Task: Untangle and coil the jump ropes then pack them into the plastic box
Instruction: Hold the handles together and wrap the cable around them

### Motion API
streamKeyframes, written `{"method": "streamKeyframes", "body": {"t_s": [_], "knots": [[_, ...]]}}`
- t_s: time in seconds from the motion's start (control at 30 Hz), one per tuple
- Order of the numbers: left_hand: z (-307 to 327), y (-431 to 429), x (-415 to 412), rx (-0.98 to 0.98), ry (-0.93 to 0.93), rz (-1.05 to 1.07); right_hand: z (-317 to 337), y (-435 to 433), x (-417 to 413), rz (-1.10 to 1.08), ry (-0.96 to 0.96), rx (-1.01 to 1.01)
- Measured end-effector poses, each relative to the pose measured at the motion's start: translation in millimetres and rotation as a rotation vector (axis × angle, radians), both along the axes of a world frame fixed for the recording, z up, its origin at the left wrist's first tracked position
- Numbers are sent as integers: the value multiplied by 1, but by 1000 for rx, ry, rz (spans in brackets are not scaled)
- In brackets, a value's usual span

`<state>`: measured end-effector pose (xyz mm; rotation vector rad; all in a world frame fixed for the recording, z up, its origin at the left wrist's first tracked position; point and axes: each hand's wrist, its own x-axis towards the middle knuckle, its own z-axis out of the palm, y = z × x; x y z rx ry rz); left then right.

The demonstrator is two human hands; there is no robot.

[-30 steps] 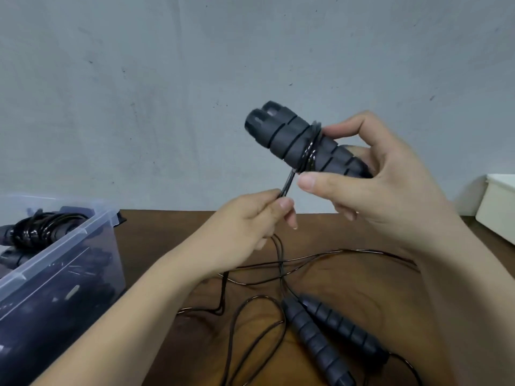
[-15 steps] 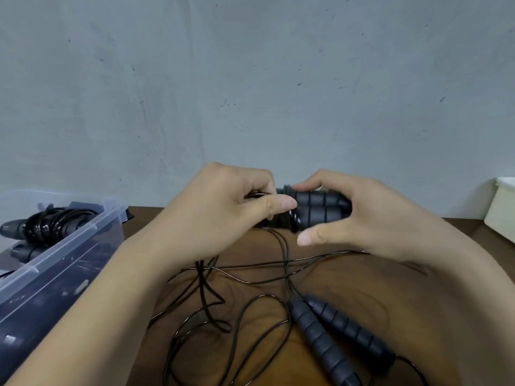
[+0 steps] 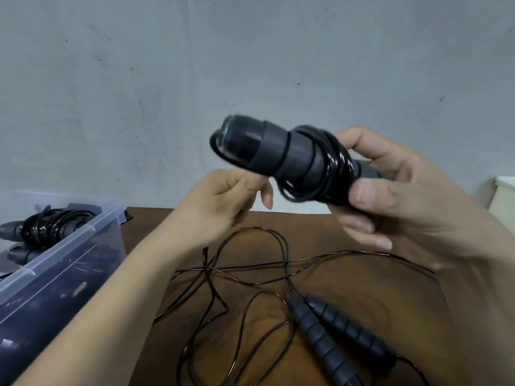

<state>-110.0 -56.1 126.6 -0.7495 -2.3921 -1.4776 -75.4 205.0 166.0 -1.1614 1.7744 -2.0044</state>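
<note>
My right hand [image 3: 390, 196] grips a pair of dark ribbed jump-rope handles [image 3: 281, 154] held side by side, raised above the table with their ends pointing up-left. Thin black cord [image 3: 326, 168] is wound round their middle in several turns. My left hand [image 3: 231, 199] sits just below the handles, fingers curled and pinching the cord that leads onto them. A second jump rope lies on the brown table [image 3: 362, 277]: two ribbed handles [image 3: 334, 332] at lower right and loose tangled cord [image 3: 250, 271]. The clear plastic box [image 3: 64, 243] at left holds coiled ropes [image 3: 44, 227].
A grey wall rises straight behind the table. The corner of a white container [image 3: 501, 201] shows at the right edge. The box's front wall stands close to my left forearm. Loose cord loops spread across the table's middle and front.
Both hands rose from just above the table, carrying the handles up and tilting their ends up-left. More cord turns sit on the handles than one second ago.
</note>
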Motion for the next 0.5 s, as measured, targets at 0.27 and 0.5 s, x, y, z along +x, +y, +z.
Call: {"method": "streamKeyframes", "body": {"t_s": [0.27, 0.5], "knots": [[-16, 39, 13, -312, 57, 27, 2, -10, -2, -459, 68, -109], [0, 39, 34, -427, 105, 25, -1, -6, -6, -852, 328, 295]]}}
